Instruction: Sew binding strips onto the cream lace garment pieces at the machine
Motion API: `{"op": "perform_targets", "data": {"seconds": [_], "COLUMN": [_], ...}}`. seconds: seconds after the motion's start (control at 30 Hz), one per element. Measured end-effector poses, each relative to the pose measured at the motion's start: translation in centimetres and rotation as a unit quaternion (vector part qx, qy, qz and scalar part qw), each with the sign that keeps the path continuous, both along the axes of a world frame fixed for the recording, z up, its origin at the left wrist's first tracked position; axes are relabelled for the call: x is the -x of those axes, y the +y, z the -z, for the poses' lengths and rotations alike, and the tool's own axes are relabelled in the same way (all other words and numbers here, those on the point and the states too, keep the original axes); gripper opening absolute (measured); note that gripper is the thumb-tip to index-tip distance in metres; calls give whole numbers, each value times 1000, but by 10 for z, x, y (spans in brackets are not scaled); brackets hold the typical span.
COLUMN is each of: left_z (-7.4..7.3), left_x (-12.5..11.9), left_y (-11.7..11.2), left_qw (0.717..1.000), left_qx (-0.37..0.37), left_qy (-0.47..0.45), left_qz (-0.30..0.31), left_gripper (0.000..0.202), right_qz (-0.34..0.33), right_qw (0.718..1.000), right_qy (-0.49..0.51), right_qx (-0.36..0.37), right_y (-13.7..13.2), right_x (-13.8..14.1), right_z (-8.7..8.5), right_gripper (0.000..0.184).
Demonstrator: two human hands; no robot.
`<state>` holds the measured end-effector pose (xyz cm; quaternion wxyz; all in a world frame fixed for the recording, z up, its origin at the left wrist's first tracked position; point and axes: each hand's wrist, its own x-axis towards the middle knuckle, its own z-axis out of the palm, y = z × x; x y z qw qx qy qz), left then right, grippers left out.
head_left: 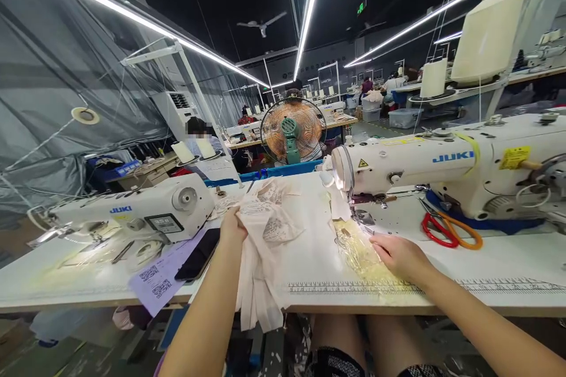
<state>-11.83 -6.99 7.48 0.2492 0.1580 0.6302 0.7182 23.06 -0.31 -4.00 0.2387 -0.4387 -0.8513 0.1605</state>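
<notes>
My left hand (232, 227) is closed on the top of a pile of white printed fabric pieces (265, 235) that lies on the white sewing table (318, 259) and hangs over its front edge. My right hand (398, 252) rests flat, fingers stretched out, on the table just in front of the needle area (360, 218) of a white Juki sewing machine (442, 165). Under and beside that hand lies a crinkled clear yellowish film (360, 253).
Red and orange scissors (448, 231) lie by the machine base. A black phone (198, 254) and a purple sheet with QR codes (161, 280) sit left, next to a second Juki machine (132, 215). A fan (292, 131) stands behind; other people work farther back.
</notes>
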Motion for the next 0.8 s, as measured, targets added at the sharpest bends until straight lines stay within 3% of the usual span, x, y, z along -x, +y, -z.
{"op": "perform_targets", "data": {"seconds": [0.1,0.2,0.3,0.43,0.63,0.73,0.8], "left_z": [6,33,70,103,106,100,95], "left_x": [-34,-71,-101,-121,-111,-90,-72], "left_y": [-15,-38,-56,-68,-69,-60,-49], "left_qw": [988,949,919,895,851,790,765], "left_qx": [-76,-118,-94,-108,-6,40,44], "left_qy": [-117,-258,-308,-240,-103,-64,-81], "left_qz": [72,136,227,360,515,608,637], "left_gripper": [31,34,38,49,49,56,63], "right_qz": [-1,-61,-145,-136,-38,37,75], "right_qw": [999,988,913,815,707,686,682], "right_qy": [34,84,229,339,406,413,434], "right_qx": [27,110,304,451,578,598,585], "right_y": [-13,-46,-84,-108,-113,-112,-110], "right_x": [3,15,32,45,41,35,26], "right_z": [-4,-4,0,4,-3,-13,-18], "right_gripper": [42,51,56,55,43,43,46]}}
